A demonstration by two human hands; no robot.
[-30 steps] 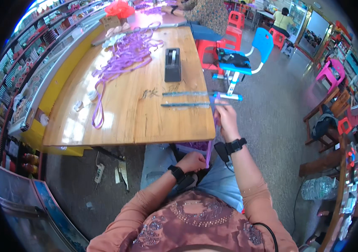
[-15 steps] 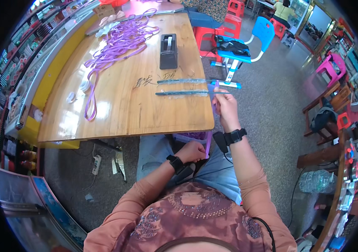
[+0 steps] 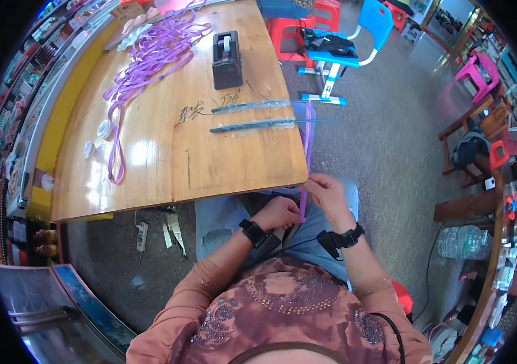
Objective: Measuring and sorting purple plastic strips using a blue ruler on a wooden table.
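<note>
"Which hand holds what?"

"Beside the wooden table (image 3: 161, 164), the left hand (image 3: 277, 215) pinches the purple ribbon (image 3: 308, 142) low down; the right hand (image 3: 331, 198) touches it higher, though whether it pinches, one cannot tell."

"And the ribbon?"

"It runs down past two dark rods (image 3: 252, 125) at the table's edge."

"Done well, how?"

"Probably with light, even tension and no twist."

Your bench (image 3: 161, 158) is varnished wood, smooth and glossy enough to throw back white glare. The purple ribbon (image 3: 309, 139) before you looks like flat, smooth cloth with a soft sheen. The tape dispenser (image 3: 227, 70) is dark plastic; shiny clear tape (image 3: 280, 123) covers slim dark rods (image 3: 222, 130). You wear matt, faded denim jeans (image 3: 213, 212) and a cloth top (image 3: 289, 291) with glittering beadwork (image 3: 298, 292).
</note>
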